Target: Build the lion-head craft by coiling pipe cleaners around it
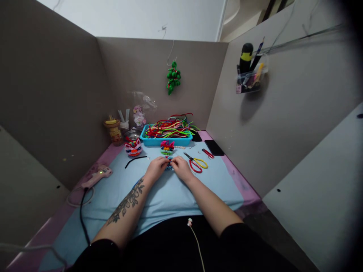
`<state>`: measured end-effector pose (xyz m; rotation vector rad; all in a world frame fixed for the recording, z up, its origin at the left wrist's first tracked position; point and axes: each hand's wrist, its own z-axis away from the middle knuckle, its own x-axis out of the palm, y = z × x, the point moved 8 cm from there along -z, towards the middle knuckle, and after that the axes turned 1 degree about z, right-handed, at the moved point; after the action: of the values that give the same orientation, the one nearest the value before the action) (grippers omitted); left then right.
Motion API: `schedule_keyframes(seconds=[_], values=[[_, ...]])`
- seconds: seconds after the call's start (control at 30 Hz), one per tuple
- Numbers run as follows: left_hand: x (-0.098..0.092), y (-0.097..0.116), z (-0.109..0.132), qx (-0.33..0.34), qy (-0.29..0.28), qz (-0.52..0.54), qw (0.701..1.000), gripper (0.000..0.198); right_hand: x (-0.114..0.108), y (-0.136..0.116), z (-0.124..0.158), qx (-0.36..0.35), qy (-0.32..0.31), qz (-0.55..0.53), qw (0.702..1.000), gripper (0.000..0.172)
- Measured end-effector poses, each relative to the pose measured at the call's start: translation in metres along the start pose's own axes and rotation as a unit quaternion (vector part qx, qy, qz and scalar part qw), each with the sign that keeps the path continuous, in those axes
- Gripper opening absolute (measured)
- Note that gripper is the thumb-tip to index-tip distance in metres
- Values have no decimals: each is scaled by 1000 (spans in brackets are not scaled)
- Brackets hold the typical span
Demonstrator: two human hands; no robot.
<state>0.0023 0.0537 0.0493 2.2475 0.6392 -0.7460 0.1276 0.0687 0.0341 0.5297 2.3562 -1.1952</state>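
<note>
At the middle of the table, my left hand (157, 167) and my right hand (182, 168) are closed together on a small blue and red fuzzy craft piece (169, 167). The fingers cover much of it, so its full shape is hidden. Just beyond stands a colourful fuzzy animal-head figure (167, 147) in pink, orange, blue and green. Another such figure, a red and white animal head (133, 147), sits farther left. Close to my right hand lie scissors (198, 164) with one red and one yellow handle. A black fuzzy stem (135, 160) lies left of my left hand.
A blue tray (167, 142) heaped with coloured pipe cleaners (172, 126) stands at the back. A pink glue gun (98, 176) with a cord lies left. To the right are a phone (214, 147) and a red-handled tool (208, 153). Partition walls enclose three sides.
</note>
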Motion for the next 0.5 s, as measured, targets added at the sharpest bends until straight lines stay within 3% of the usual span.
schedule_keyframes(seconds=[0.13,0.27,0.5], values=[[3,3,1,1,-23,-26,999,19,1,-2,1,-15,-7,12,1000,9],[-1,2,0,-13,-2,8,1000,18,-5,-5,0,-21,8,-33,999,10],[-1,-14,-2,-121,26,66,990,11,-16,-5,-1,22,59,-127,990,12]])
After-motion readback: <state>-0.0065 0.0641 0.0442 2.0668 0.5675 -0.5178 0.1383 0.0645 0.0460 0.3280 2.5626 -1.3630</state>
